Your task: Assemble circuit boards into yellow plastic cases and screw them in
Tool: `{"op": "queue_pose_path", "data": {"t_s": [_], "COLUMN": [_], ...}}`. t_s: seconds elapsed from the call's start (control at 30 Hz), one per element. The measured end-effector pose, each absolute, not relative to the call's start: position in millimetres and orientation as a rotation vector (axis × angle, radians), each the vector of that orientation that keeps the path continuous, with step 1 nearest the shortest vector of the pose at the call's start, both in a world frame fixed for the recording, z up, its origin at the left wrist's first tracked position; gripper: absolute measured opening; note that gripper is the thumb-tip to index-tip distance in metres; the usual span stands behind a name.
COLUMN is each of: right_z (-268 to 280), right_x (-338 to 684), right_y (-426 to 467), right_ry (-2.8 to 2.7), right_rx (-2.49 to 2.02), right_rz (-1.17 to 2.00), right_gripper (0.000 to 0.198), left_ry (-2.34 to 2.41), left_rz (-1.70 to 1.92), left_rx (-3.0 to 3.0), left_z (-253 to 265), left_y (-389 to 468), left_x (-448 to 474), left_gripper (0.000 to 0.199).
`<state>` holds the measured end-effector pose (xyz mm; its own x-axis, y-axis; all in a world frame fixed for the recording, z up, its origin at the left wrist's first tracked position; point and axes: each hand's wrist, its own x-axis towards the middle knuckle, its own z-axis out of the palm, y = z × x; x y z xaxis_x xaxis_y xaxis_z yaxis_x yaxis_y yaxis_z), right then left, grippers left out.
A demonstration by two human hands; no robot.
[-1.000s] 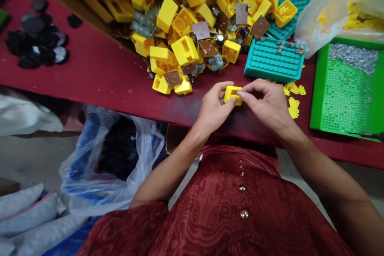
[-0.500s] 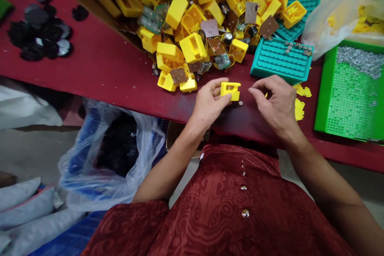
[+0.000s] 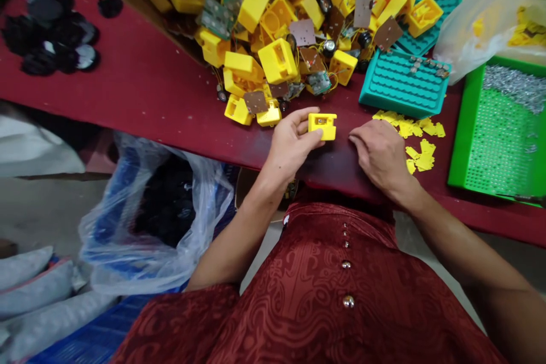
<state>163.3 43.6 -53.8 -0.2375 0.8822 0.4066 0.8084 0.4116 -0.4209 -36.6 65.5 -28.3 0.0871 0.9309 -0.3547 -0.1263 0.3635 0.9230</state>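
Observation:
My left hand (image 3: 292, 141) holds a small yellow plastic housing (image 3: 323, 125) between thumb and fingers, just above the red table (image 3: 140, 91). Its open face with a small metal part points up. My right hand (image 3: 379, 154) lies palm down on the table to the right of the housing, fingers curled and pressed to the surface; whether anything is under the fingertips is hidden. Small flat yellow pieces (image 3: 416, 139) lie scattered just right of that hand.
A big heap of yellow housings, circuit boards and wires (image 3: 290, 28) fills the far side. Teal ridged trays (image 3: 403, 82) sit behind my right hand, a green perforated tray (image 3: 497, 125) with metal bits at right. Black discs (image 3: 51, 28) lie far left; plastic bags (image 3: 153, 216) hang below the table edge.
My right hand let go of the yellow housing, moved away to the right and dropped flat onto the table. My left hand keeps the housing and lifted it slightly.

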Motion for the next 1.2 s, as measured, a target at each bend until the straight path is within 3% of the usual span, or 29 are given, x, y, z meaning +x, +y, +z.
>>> {"op": "queue_pose_path", "data": {"t_s": [0.17,0.27,0.47,0.6,0.83,1.0,1.2], "right_z": [-21.9,-15.7,-15.2,-17.0,-4.4,3.4,-2.2], "right_x": [151.9,138.7,130.6,156.6,215.6,217.7,211.0], "right_y": [49.7,53.1,59.4,63.7,105.2,147.6,174.0], "right_ry": [-1.584,-1.47,-1.477,-1.426,-1.48,-1.827,-1.931], "right_rx": [-1.419,-1.447,-1.655,-1.555,-1.551,-1.823,-1.982], "right_rz": [0.816,0.939,0.85,0.911,0.308,0.28,0.144], "right_gripper": [0.012,0.007,0.019,0.021,0.009,0.008,0.023], "left_ry": [1.101,1.063,1.139,1.042,1.122,1.182,1.175], "left_rz": [0.98,0.977,1.014,0.961,0.927,0.936,0.944], "left_rx": [0.925,0.977,1.092,0.999,0.822,0.71,0.683], "left_z": [-39.9,-46.8,-49.6,-40.7,-23.3,-17.5,-20.2], "left_y": [61.7,59.1,52.9,54.7,63.9,66.3,64.6], "left_x": [-25.8,-17.7,-8.8,-10.6,-12.2,-11.2,-13.9], "left_gripper": [0.051,0.047,0.044,0.047,0.043,0.045,0.046]}}
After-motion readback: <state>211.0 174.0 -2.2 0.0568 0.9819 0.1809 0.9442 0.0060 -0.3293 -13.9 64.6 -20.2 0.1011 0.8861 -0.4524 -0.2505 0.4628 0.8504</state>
